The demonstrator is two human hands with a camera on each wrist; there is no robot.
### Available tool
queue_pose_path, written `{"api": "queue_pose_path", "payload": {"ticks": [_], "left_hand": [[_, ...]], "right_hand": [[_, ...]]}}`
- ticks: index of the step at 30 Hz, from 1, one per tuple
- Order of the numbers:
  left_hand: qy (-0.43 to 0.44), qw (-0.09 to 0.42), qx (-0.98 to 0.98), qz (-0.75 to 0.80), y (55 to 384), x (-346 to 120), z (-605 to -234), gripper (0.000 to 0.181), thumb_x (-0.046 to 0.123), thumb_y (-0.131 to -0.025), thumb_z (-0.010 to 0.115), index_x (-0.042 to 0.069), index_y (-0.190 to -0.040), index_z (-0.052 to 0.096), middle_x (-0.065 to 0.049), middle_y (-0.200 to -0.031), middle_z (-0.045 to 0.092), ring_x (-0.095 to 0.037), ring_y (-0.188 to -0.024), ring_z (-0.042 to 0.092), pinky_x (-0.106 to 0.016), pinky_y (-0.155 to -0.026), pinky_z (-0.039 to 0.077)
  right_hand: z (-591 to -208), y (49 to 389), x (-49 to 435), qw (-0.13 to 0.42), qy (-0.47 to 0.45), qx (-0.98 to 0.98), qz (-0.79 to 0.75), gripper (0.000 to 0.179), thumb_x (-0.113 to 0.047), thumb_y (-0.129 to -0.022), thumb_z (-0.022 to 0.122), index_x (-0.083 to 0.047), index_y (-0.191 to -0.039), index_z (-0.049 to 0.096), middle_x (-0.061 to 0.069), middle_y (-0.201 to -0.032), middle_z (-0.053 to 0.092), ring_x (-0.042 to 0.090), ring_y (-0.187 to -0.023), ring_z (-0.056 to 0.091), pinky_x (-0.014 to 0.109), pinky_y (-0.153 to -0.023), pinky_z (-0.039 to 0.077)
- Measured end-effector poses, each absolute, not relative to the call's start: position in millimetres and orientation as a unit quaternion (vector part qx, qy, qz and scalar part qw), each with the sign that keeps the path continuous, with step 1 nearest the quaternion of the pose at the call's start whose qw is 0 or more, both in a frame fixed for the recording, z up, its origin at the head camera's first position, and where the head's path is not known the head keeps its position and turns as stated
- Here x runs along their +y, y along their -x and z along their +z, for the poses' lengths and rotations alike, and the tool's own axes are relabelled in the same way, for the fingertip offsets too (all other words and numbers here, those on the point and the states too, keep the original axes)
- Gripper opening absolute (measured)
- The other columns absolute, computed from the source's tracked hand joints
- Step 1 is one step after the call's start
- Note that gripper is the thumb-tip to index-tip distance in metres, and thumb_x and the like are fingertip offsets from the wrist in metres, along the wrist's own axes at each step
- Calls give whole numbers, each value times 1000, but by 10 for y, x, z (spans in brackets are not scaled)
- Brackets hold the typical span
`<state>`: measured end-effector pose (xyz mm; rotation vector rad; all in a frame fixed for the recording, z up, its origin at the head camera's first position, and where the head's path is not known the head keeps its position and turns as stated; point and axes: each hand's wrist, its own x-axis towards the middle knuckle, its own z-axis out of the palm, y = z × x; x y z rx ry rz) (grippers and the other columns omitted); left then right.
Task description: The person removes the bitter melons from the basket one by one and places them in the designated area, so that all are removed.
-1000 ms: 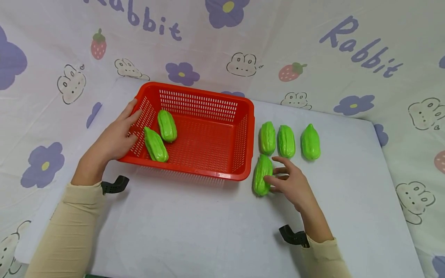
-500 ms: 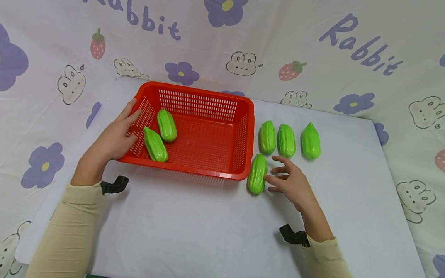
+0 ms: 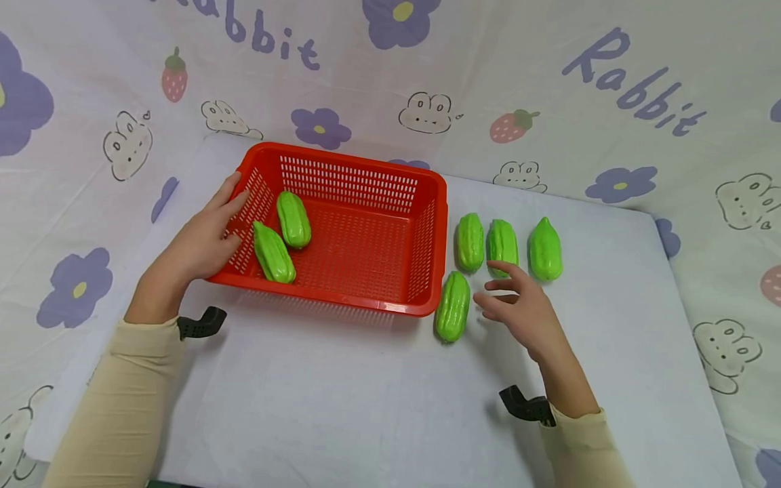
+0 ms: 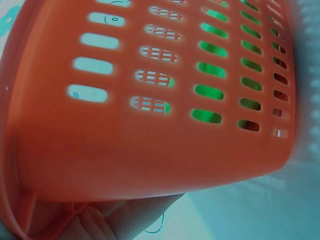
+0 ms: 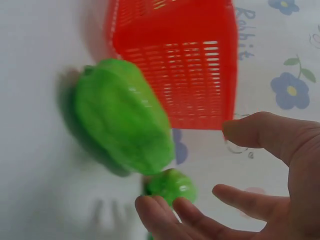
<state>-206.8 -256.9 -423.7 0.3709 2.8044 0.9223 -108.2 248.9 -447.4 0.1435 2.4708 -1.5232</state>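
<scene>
A red plastic basket (image 3: 342,296) with slotted walls stands on the table, its left rim gripped by my left hand (image 3: 204,237). Two glossy green ridged gourds (image 3: 293,220) lie inside at its left end. In the left wrist view, slots in the basket wall (image 4: 115,155) show green behind them. Just outside the basket's front right corner lies another gourd (image 3: 453,307), seen large in the right wrist view. My right hand (image 3: 518,308) hovers to the right of this gourd, fingers spread and loosely bent, holding nothing. Its fingertips overlap a farther gourd (image 3: 502,244) in the head view.
To the right of the basket, a gourd (image 3: 470,242) and a pointed gourd (image 3: 545,249) flank the one behind my fingers. White cloth covers the table (image 3: 317,400). A curtain (image 3: 476,61) printed with rabbits and flowers hangs behind.
The front gourd has shifted left towards the basket, beside my right hand. Since then my right hand has drawn away from it to the right. The left hand and basket stay put.
</scene>
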Motion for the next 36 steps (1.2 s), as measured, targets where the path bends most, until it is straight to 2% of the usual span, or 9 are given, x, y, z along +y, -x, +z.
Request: {"api": "queue_pose_path", "payload": {"ticks": [6,9,16,19,27,36], "left_hand": [[-122,85,939,310,2070,-2574,-4240,76,-5,-97,52,-3,-169,27,0,-182,-4,-39,-164,14,-66,-122,31],[-122,86,939,311,2073,-2563,-4231,76,-5,-97,52,-3,-169,27,0,-182,-4,-38,-165,13,-66,-122,30],[-123,85,940,308,2075,-2554,-4230,76,-5,-97,52,-4,-168,27,-1,-182,-4,-38,-165,13,-65,-122,30],[-122,85,939,309,2074,-2548,-4224,76,-5,-96,52,-5,-168,27,-2,-182,-4,-38,-165,13,-66,-122,31],[-122,86,939,310,2069,-2546,-4221,76,-6,-97,51,-5,-168,27,-3,-182,-4,-39,-165,13,-66,-121,32],[-125,87,940,306,2069,-2548,-4216,76,-5,-97,52,-4,-168,27,-1,-182,-5,-38,-165,13,-66,-121,31]], "right_hand": [[-4252,1195,2500,98,-25,856,-506,74,-26,-102,77,-13,-166,43,26,-141,61,40,-124,68,24,-87,60],[-4126,1268,2497,90,-12,862,-498,72,-27,-102,77,-14,-165,44,25,-141,62,40,-125,68,25,-87,61],[-3826,1427,2441,71,17,883,-464,69,-32,-102,75,-19,-164,47,18,-140,64,36,-128,67,54,-98,59],[-3705,1493,2387,65,30,887,-456,69,-33,-102,76,-21,-164,48,18,-142,64,37,-127,67,59,-99,58],[-3472,1658,2241,54,53,893,-444,64,-27,-101,76,-22,-160,53,16,-139,66,33,-123,69,56,-101,59],[-3323,1815,2084,49,75,900,-426,67,-31,-98,79,-23,-159,53,13,-140,66,33,-123,68,57,-100,59]]}}
